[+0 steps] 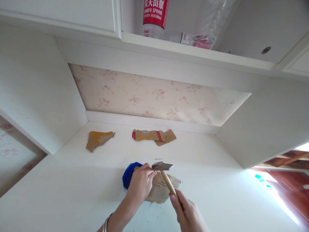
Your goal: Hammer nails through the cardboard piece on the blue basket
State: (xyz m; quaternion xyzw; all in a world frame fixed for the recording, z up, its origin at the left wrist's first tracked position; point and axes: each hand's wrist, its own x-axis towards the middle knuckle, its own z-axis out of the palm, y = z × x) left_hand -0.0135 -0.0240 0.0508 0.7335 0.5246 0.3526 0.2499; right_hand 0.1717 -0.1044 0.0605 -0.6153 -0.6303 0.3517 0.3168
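My right hand [187,211] is wrapped round the wooden handle of a hammer [169,183], its metal head raised over a torn piece of cardboard [158,194]. My left hand [142,182] is closed in a pinch beside the hammer head, above the cardboard; whatever its fingertips hold is hidden. A blue plastic container [127,176] with small holes stands just left of that hand, which partly covers it. Thin parallel strips show at the cardboard's right end. Behind the hammer head, a thin nail-like piece [158,159] lies on the white surface.
Torn cardboard scraps lie farther back: one with yellow print [98,140], another with red tape [147,135]. White side panels rise left and right. Overhead, a shelf [193,53] holds a red-labelled bottle [154,16] and a clear bottle [212,22]. Small dark bits dot the near surface.
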